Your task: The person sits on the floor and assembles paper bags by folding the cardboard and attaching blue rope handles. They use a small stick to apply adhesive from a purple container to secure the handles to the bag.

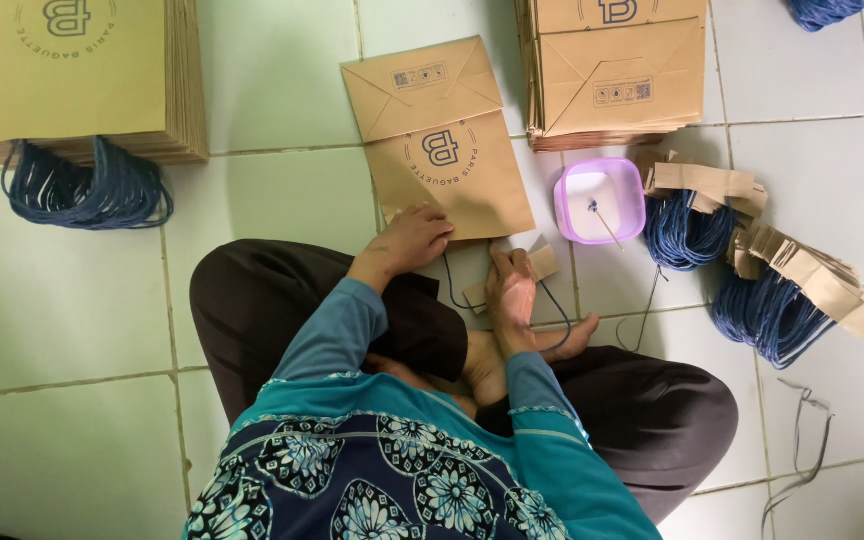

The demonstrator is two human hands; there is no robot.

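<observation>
tiled floor point(272, 200), flat brown paper bag point(442, 150), round printed emblem, hands point(414, 238) at its mouth

Seated cross-legged at the bottom middle of the frame. Both arms bent and reaching up toward the middle. Left hand point(414, 240) flat, palm down, fingers spread a little. Right hand point(510, 290) just beside it, fingers curled and pinched together. Bare foot tucked under.

Soft, even daylight filled the room; the pale green glazed floor tiles point(272, 100) showed faint sheen toward twelve o'clock. Shadows stayed weak and short. Focus was sharp, with slight stretching at the edges.
</observation>
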